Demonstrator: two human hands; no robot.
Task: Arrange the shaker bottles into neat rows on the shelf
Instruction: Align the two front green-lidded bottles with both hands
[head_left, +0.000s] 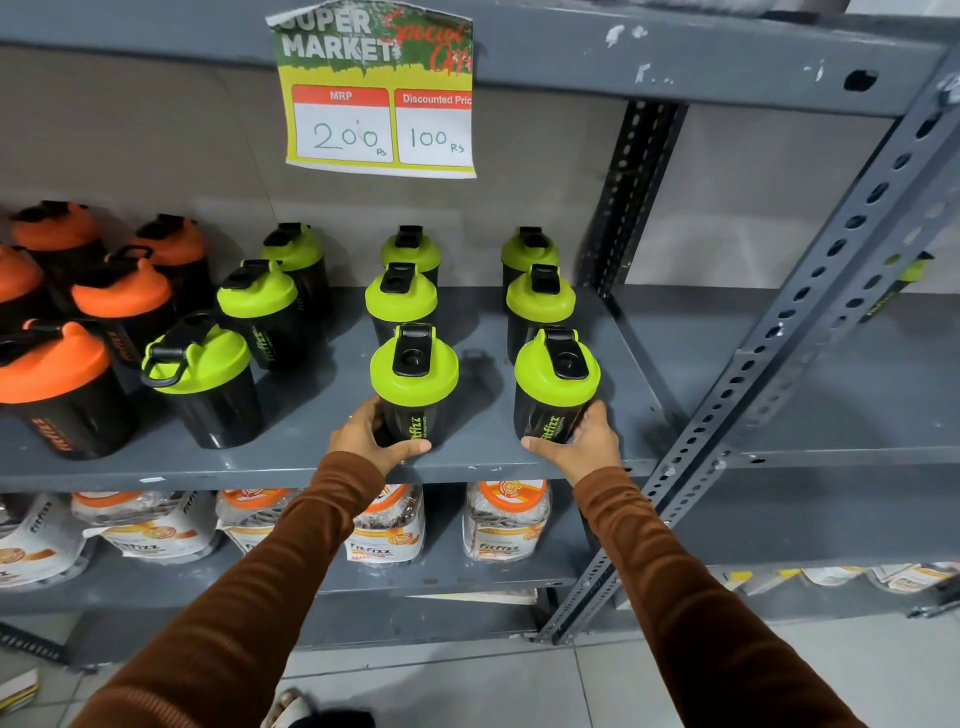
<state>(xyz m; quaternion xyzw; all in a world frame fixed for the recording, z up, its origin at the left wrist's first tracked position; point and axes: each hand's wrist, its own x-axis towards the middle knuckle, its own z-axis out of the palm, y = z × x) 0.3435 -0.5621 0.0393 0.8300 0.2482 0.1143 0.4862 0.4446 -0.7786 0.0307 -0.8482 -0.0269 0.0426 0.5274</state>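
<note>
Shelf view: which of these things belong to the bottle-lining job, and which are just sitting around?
Part of the job:
- green-lid shakers, including the two front ones held by the left hand and right hand
- orange-lid shakers
- shelf

Just lying about:
- price sign
- jars on the lower shelf
- shaker in the next bay

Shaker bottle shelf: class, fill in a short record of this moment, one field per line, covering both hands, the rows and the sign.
left hand: grips front bottle of middle green row
right hand: grips front bottle of right green row
green rows: three, each three deep
leftmost green row: slants, uneven
orange-lidded bottles: far left, bunched
price sign: MRP 200, discounted 100
shelf: grey metal
</note>
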